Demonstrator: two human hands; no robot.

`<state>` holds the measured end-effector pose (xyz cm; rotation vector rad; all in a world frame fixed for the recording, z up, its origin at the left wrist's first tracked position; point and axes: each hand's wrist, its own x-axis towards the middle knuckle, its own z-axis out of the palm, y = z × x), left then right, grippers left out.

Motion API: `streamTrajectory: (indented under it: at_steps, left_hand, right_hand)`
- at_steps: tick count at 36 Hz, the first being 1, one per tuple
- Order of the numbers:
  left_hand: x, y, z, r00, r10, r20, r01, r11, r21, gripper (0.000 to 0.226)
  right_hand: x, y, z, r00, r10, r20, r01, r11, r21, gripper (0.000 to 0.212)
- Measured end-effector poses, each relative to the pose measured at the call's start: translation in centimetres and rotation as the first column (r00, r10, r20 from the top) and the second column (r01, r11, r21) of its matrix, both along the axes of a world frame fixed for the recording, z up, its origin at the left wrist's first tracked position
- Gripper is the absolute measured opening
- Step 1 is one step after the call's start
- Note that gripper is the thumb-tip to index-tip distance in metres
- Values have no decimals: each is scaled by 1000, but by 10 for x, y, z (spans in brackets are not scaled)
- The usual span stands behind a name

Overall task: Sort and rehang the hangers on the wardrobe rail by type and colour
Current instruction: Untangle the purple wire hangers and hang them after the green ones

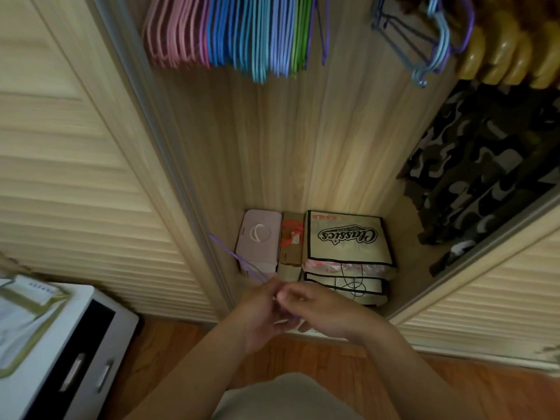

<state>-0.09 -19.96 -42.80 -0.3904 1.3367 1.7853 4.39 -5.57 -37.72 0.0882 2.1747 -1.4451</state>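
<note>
Purple: you hold a thin purple hanger [239, 258] low down, in front of the wardrobe floor.
Left hand [259, 310]: your fingers curl round the hanger's near end.
Right hand [315, 307]: your fingers are bent and touch the left hand; it is too blurry to tell if they pinch the wire.
Floor of the wardrobe: a pink box [259, 241], a brown box [291, 241] and a bag with writing [348, 237] sit just behind your hands.
Up on the rail: pink hangers [174, 31], then blue hangers [242, 34], then green hangers [300, 31]. One purple hanger [324, 31] hangs beside the green. A mixed bunch [424, 40] hangs apart, near the yellow hangers [509, 50].
Watch out: the thin wire could slip from your fingers and fall among the boxes. It could also catch on the mixed bunch as you lift it.
</note>
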Motion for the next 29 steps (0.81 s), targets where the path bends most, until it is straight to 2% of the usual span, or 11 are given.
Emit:
streamTrajectory:
  at_steps: [2, 4, 8, 13, 15, 17, 20, 23, 26, 28, 29]
  left_hand:
    - [-4, -1, 1, 1000, -25, -17, 25, 999, -20, 45]
    - [-8, -2, 2, 999, -46, -27, 44, 997, -55, 42]
    - [-12, 0, 10, 983, -145, -111, 125, 978, -168, 42]
    - [-31, 4, 39, 934, -235, -268, 156, 946, -286, 29]
    - [-46, 6, 62, 881, -240, -407, 93, 933, -348, 17]
    - [-64, 6, 91, 803, -172, -571, -47, 936, -348, 10]
    - [-91, -1, 144, 600, -35, -799, -277, 928, -249, 24]
    - [-107, -14, 199, 316, -19, -949, -423, 892, -158, 26]
    - [-122, -26, 249, -13, -104, -995, -572, 817, -78, 24]
    - [-135, -34, 283, -248, -255, -934, -698, 716, -10, 25]
    - [-142, -37, 294, -317, -347, -883, -761, 648, 18, 28]
  right_hand:
    - [0, -6, -4, 996, 87, -32, -83, 988, 127, 25]
    - [-1, -9, -10, 996, 82, -36, -76, 986, 149, 24]
    - [-7, -15, -9, 988, -149, 29, 148, 989, 21, 27]
    - [-23, -7, -4, 893, -445, 67, 448, 894, -29, 27]
    - [-31, 1, 6, 830, -546, 113, 558, 817, -147, 28]
    - [-40, 8, 23, 782, -607, 142, 621, 741, -255, 29]
    - [-55, 20, 48, 739, -662, 121, 653, 661, -371, 31]
    - [-72, 34, 76, 703, -711, 16, 655, 639, -403, 31]
    - [-87, 51, 108, 646, -750, -141, 640, 633, -436, 34]
    - [-99, 62, 135, 604, -758, -247, 612, 639, -467, 34]
    - [-103, 67, 144, 585, -761, -282, 606, 641, -472, 34]
